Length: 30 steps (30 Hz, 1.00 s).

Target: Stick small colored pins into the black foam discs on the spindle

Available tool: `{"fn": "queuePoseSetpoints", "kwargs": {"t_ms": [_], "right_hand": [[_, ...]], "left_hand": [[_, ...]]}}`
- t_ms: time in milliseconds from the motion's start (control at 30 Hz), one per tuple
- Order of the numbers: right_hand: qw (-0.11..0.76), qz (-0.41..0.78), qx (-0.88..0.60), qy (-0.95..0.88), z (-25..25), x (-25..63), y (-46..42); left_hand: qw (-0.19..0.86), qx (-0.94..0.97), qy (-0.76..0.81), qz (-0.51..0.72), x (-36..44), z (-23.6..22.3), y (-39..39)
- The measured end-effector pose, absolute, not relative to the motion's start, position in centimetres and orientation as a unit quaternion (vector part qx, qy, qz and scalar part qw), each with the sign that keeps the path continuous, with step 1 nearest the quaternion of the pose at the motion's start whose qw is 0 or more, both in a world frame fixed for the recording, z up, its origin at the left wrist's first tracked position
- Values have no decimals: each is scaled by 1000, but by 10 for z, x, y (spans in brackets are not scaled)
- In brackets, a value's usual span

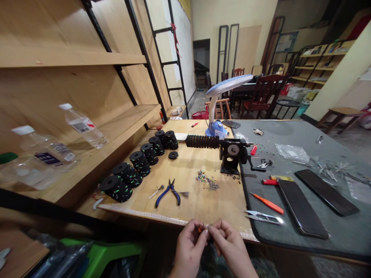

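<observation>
My left hand (191,244) and my right hand (228,243) meet at the near edge of the wooden table (191,189), fingertips pinched together. Between them sits a tiny orange thing (199,229), too small to name. A thin wire sticks up from my right fingertips. Beyond my hands lie blue-handled pliers (169,192), a little heap of coloured bits (207,180) and a black hand-crank winder (232,153) with a row of black discs on its shaft. Small silver snips (265,217) rest to the right of my hands.
Rows of black spools (136,166) with green flecks line the table's left. A grey mat (307,181) holds two phones, an orange knife and lighters. A blue-white desk lamp (223,96) stands behind the winder. Plastic bottles (84,125) lie on the left shelf. Chairs stand farther back.
</observation>
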State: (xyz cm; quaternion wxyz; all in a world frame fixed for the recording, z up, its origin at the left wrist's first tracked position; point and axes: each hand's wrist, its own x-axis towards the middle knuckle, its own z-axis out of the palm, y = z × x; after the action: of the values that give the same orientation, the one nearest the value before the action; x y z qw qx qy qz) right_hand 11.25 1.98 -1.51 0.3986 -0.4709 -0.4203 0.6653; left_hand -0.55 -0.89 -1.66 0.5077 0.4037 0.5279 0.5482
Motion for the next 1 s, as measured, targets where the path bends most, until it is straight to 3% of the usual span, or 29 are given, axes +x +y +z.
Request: {"fn": "queuePoseSetpoints", "kwargs": {"t_ms": [467, 1000], "right_hand": [[415, 676, -452, -408, -15, 114, 25], [457, 606, -450, -471, -19, 115, 26]], "left_hand": [[488, 463, 523, 524, -7, -26, -12], [599, 402, 463, 514, -10, -14, -13]]}}
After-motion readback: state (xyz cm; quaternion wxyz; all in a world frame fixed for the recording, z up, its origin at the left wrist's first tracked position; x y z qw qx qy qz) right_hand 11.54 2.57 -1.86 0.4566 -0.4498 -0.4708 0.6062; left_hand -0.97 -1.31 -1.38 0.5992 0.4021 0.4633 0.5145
